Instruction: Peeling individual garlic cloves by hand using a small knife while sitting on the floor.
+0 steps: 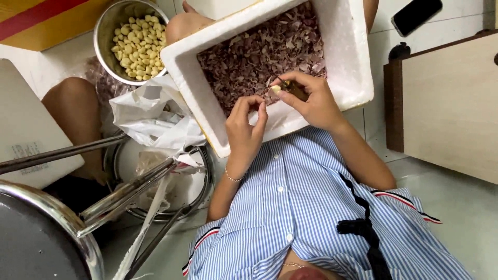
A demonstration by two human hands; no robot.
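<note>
My right hand (pixel 308 98) holds a small knife (pixel 293 89) and a pale peeled garlic clove (pixel 276 89) over a white foam box (pixel 353 62). The box is filled with purplish garlic skins (pixel 259 52). My left hand (pixel 246 127) hovers just left of the clove, fingers curled with thumb and fingertips pinched together; I cannot tell whether a scrap of skin is between them. A steel bowl (pixel 104 31) at the upper left holds several peeled cloves (pixel 139 46).
A white plastic bag (pixel 150 114) lies over a round metal basin (pixel 205 176) beside the box. A steel stool (pixel 46 228) fills the lower left. A wooden board (pixel 446 103) stands at right, a black phone (pixel 416 15) on the tiled floor above it.
</note>
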